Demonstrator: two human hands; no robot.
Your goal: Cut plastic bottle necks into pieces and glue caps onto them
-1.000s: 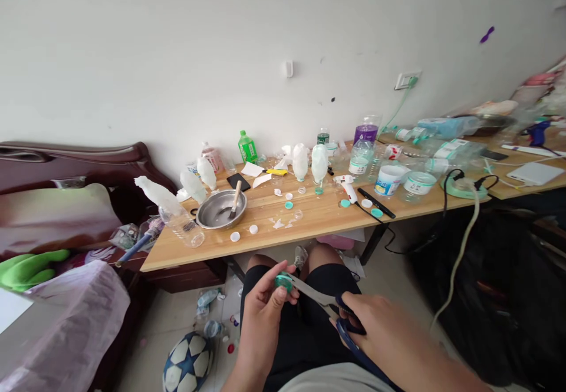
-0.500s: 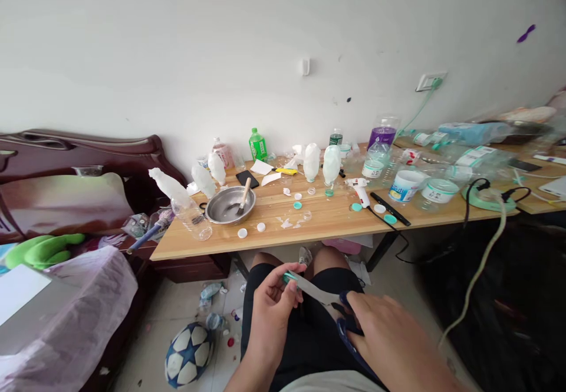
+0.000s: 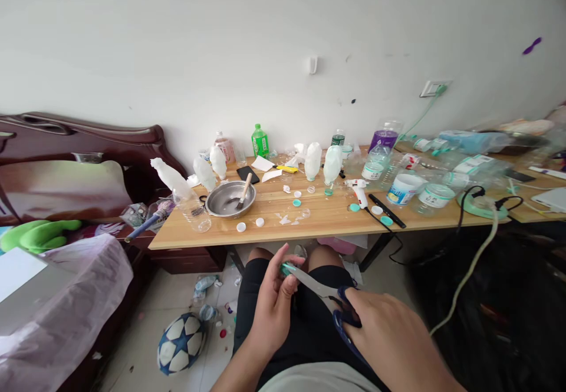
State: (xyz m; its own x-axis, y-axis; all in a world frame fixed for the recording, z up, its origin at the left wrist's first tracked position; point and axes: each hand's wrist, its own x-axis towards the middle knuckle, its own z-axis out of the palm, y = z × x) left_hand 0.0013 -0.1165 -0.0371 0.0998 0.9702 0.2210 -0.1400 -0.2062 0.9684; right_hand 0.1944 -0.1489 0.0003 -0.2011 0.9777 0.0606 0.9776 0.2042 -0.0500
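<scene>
Above my lap, my left hand (image 3: 275, 302) pinches a small green bottle cap (image 3: 286, 269) between thumb and fingers. My right hand (image 3: 384, 327) grips the dark blue handles of a pair of scissors (image 3: 316, 286). The blade tips reach left to the cap and appear to touch it. How far the blades are parted I cannot tell. Past my hands, loose caps lie on the wooden table (image 3: 265, 230), among them a white cap (image 3: 260, 222) and a green cap (image 3: 296, 203). Scraps (image 3: 287, 220) lie near them.
A metal bowl (image 3: 216, 204) with a brush (image 3: 244, 193) stands on the table's left. Paper-covered bottles (image 3: 312, 162) stand behind. A glue gun (image 3: 359, 191), a black stick (image 3: 387, 210) and clear bottles (image 3: 375, 168) are to the right. A football (image 3: 181, 343) rests on the floor.
The camera view has shifted slightly. My left fingers have straightened somewhat around the cap, and the scissors' tips still sit at it. Both hands keep their holds.
</scene>
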